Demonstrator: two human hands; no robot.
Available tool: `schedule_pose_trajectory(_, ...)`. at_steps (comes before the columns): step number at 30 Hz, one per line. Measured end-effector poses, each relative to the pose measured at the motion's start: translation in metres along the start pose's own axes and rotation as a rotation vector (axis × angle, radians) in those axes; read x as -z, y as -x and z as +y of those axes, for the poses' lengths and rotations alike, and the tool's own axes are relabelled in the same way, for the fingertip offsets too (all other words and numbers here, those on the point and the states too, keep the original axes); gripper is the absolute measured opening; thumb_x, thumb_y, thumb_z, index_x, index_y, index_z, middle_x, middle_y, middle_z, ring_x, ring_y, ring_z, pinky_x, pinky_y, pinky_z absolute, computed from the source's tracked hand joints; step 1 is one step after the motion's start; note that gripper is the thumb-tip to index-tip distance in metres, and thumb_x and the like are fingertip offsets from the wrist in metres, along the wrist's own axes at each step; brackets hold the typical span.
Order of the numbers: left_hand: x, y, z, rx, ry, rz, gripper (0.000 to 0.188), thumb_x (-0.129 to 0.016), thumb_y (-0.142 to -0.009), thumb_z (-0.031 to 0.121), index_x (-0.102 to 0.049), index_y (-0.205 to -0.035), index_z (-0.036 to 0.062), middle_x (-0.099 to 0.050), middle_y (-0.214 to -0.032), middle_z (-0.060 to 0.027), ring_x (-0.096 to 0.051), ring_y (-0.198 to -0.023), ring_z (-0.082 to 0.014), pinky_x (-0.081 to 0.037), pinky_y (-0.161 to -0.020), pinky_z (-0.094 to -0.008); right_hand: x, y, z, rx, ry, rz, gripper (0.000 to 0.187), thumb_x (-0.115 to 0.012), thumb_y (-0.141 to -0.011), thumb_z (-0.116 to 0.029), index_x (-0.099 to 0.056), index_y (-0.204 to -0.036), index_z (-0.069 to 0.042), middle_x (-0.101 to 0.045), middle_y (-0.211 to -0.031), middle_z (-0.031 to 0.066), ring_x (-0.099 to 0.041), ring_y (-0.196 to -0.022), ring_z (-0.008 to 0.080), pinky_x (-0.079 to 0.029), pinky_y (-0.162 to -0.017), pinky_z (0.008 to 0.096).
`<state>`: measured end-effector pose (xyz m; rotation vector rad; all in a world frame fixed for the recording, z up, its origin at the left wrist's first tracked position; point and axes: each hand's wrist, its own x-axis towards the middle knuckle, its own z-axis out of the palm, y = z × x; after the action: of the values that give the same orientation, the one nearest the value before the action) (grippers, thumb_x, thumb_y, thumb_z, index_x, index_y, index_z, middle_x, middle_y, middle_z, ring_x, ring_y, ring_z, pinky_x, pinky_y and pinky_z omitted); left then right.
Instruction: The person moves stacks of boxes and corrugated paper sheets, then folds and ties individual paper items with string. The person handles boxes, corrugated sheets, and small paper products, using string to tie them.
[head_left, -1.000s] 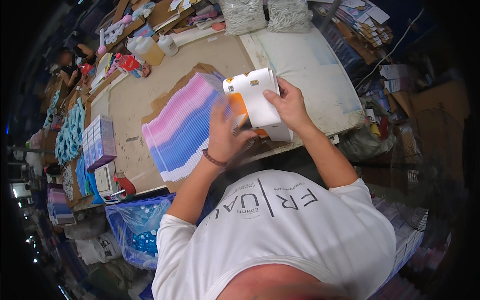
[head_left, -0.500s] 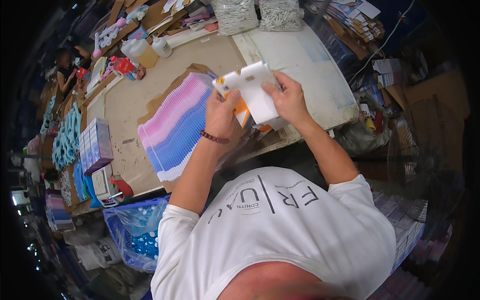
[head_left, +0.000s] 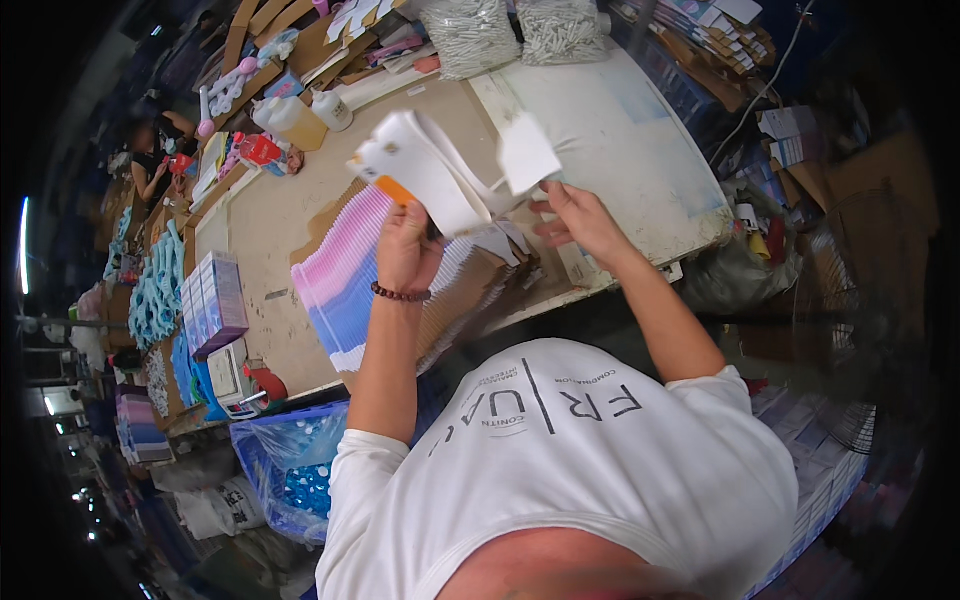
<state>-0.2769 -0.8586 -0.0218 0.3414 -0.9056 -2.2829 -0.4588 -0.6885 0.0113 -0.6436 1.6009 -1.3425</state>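
A white folding carton [head_left: 415,160] with an orange patch is raised over the table, its panels spread and blurred by motion. My left hand [head_left: 408,245], with a beaded bracelet at the wrist, grips it by the lower orange edge. To the right, a white flap [head_left: 528,155] stands out from it; whether flap and carton are one piece, I cannot tell. My right hand [head_left: 583,222] is just below that flap, fingers apart, fingertips at or near its lower corner. Beneath lies a long row of pink, blue and white cartons [head_left: 345,270], partly hidden by my left arm.
White-and-purple boxes [head_left: 214,303] stand at the table's left side, near a red tape dispenser [head_left: 264,381]. Bottles [head_left: 296,122] and bags of white sticks [head_left: 468,38] line the far side. A blue crate [head_left: 290,470] sits below the front edge. Another person [head_left: 155,165] works at far left.
The carton has shifted left and its panels have come apart. My right hand has let go of its edge and dropped slightly, fingers spreading. My left hand has moved a little left, still gripping.
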Motion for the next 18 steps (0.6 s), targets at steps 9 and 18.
schedule_pose_trajectory(9, -0.006, 0.008, -0.03, 0.198, -0.483, 0.123, 0.032, -0.058, -0.091, 0.016, -0.052, -0.116, -0.0042, -0.062, -0.106, -0.0072, -0.059, -0.094, -0.0145, -0.046, -0.086, -0.0288, -0.031, -0.026, 0.023, 0.162, -0.568, 0.074, 0.04, -0.05, -0.093, -0.018, -0.049, -0.124, 0.006, -0.06, -0.111, 0.0119, -0.059, -0.098, 0.0158, -0.046, -0.086, 0.0276)
schedule_pose_trajectory(18, -0.006, 0.016, -0.023, 0.315, -0.315, 0.119, 0.032, -0.063, -0.085, 0.007, -0.051, -0.112, -0.0058, -0.062, -0.099, -0.0088, -0.06, -0.083, -0.0149, -0.049, -0.08, -0.0277, -0.021, -0.019, 0.016, 0.209, -0.328, -0.052, 0.042, -0.047, -0.095, -0.021, -0.045, -0.13, 0.002, -0.058, -0.113, 0.0104, -0.059, -0.096, 0.015, -0.048, -0.082, 0.0272)
